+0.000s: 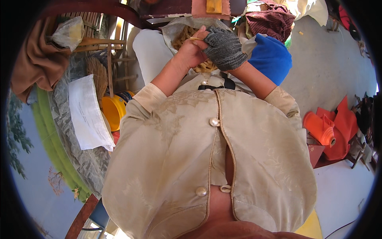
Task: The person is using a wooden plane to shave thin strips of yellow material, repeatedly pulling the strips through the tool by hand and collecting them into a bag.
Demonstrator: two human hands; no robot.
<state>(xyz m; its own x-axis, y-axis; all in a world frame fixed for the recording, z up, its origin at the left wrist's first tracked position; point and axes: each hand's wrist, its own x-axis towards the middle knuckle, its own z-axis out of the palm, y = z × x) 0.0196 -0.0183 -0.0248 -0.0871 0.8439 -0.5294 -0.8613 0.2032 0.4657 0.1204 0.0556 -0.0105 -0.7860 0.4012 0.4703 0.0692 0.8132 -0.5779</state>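
Close together above my lap are my bare left hand point(193, 51) and my right hand point(225, 48), which wears a grey knitted glove. Between the left thumb and fingers runs a thin tan strip point(195, 38); that hand is closed on it. The gloved fingers curl in against the left hand, and what they grip is hidden. Right beneath both hands, a clear plastic bag point(169, 27) lies open with many similar tan strips point(185, 36) inside. More strips show below the hands.
A dark red table edge point(167, 18) crosses ahead, bearing a pink cloth point(199, 8) and a yellow block point(214, 6). To the left stand a yellow bucket point(112, 111), a white sack point(88, 113) and a straw broom point(96, 75). Orange rolled material point(320, 129) lies right.
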